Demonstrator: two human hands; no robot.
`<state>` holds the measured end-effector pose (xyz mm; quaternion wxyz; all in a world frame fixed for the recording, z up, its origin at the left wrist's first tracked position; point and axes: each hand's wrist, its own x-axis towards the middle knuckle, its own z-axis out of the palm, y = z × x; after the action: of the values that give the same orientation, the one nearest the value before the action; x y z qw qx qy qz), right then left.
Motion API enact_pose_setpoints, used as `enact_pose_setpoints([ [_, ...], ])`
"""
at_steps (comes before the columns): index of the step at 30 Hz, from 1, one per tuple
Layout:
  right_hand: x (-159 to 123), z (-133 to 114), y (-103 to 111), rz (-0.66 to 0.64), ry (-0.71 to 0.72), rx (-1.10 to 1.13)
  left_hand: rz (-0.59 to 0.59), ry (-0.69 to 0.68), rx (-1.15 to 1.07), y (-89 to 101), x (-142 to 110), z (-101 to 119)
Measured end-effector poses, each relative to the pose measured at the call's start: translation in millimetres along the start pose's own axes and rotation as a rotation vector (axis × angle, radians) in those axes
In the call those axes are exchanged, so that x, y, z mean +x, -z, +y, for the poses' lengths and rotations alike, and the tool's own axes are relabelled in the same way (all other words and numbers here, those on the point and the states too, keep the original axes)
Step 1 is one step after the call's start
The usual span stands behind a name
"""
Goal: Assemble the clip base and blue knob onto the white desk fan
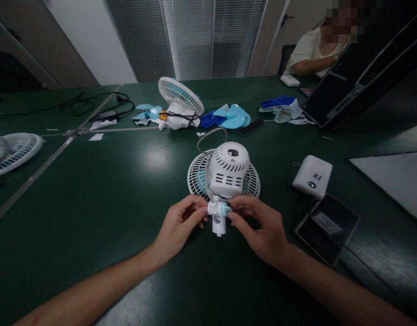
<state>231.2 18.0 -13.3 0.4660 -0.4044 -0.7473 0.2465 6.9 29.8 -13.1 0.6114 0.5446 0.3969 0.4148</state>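
A small white fan [228,172] lies face down on the dark green table [110,199], its round grille underneath and its motor housing up. My left hand [181,222] pinches the white neck joint [217,217] from the left. From the other side, my right hand [259,226] grips a light blue knob [225,209] on that joint. The fan's grey cord [210,136] loops behind it.
A second white fan [179,102] with loose blue blades [234,115] and blue gloves [278,102] lies further back. A white box [313,175] and a dark phone [327,226] sit to my right. Another grille [15,151] is at far left; a seated person [313,54] at back right.
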Motion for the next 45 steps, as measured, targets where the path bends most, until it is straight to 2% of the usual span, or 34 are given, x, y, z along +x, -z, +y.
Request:
enact_pose_setpoints([
  [4, -1, 2, 4, -0.054, 0.137, -0.021, -0.006, -0.010, -0.004, 0.3, 0, 0],
  [7, -2, 5, 5, -0.054, 0.148, -0.053, -0.004, -0.009, -0.007, 0.7, 0, -1],
  [12, -1, 8, 11, -0.040, 0.273, -0.256, -0.018, 0.009, 0.000, 1.7, 0, -2],
  [17, 3, 9, 22, -0.123, 0.387, -0.379, -0.025, 0.005, 0.007, 2.7, -1, -2],
  [21, 5, 8, 21, -0.090, 0.365, -0.388, -0.030, 0.002, 0.012, 2.0, -1, -1],
  [26, 5, 4, 12, -0.070, 0.199, -0.257, -0.027, 0.003, 0.034, 1.1, -1, -1],
  [30, 4, 4, 10, -0.081, 0.122, -0.182, -0.027, 0.002, 0.033, 1.4, -1, -3],
  [38, 1, 3, 13, -0.081, 0.160, -0.232, -0.024, 0.004, 0.052, 0.6, -2, -3],
  [43, 1, 4, 16, -0.081, 0.332, -0.388, -0.014, 0.012, 0.061, -0.2, -2, -1],
  [45, 1, 4, 18, -0.064, 0.346, -0.414, -0.017, 0.014, 0.064, -0.1, -2, 0],
])
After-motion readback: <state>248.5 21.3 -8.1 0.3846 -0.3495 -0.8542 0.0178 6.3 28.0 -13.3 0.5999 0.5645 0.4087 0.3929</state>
